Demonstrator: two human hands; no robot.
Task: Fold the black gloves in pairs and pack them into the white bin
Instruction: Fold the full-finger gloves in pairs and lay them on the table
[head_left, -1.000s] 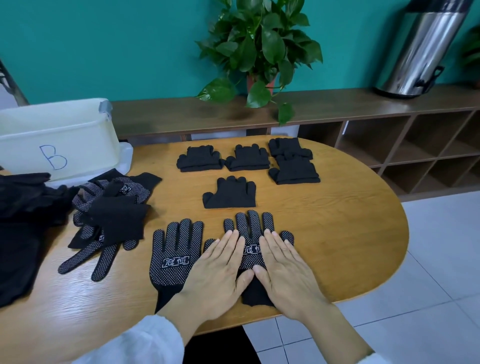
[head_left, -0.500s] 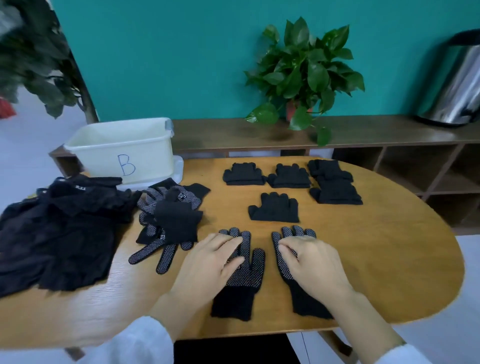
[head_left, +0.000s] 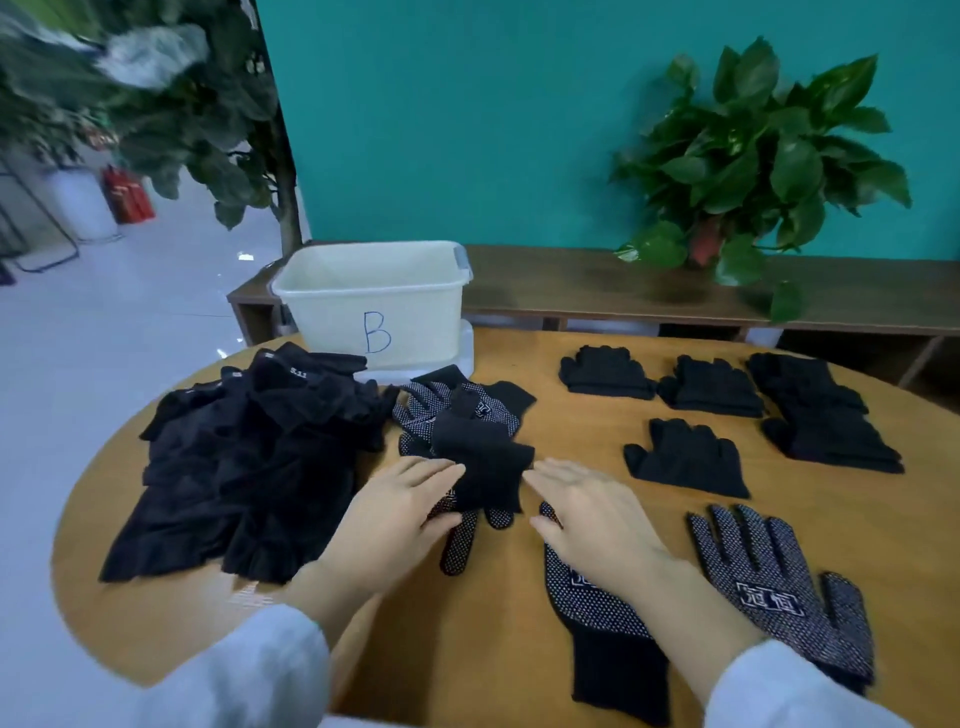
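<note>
A loose pile of black dotted gloves (head_left: 467, 431) lies in front of the white bin (head_left: 374, 306) marked "B". My left hand (head_left: 405, 514) reaches to the pile's near edge, fingers nearly straight and touching a plain black glove on top. My right hand (head_left: 587, 514) stretches flat towards the same glove from the right, holding nothing. Two dotted gloves lie flat, palm side up: one (head_left: 597, 613) partly under my right wrist, the other (head_left: 779, 587) further right. Several folded glove pairs (head_left: 685, 457) sit at the table's far right.
A heap of black garments (head_left: 249, 457) covers the table's left part. The round wooden table (head_left: 493, 623) ends close at the left and front. A low wooden shelf (head_left: 597, 280) with a potted plant (head_left: 753, 156) runs behind. A tall plant (head_left: 197, 130) stands at the left.
The view has swung left. Both hands left the two flat dotted gloves and moved left and forward to the loose glove pile.
</note>
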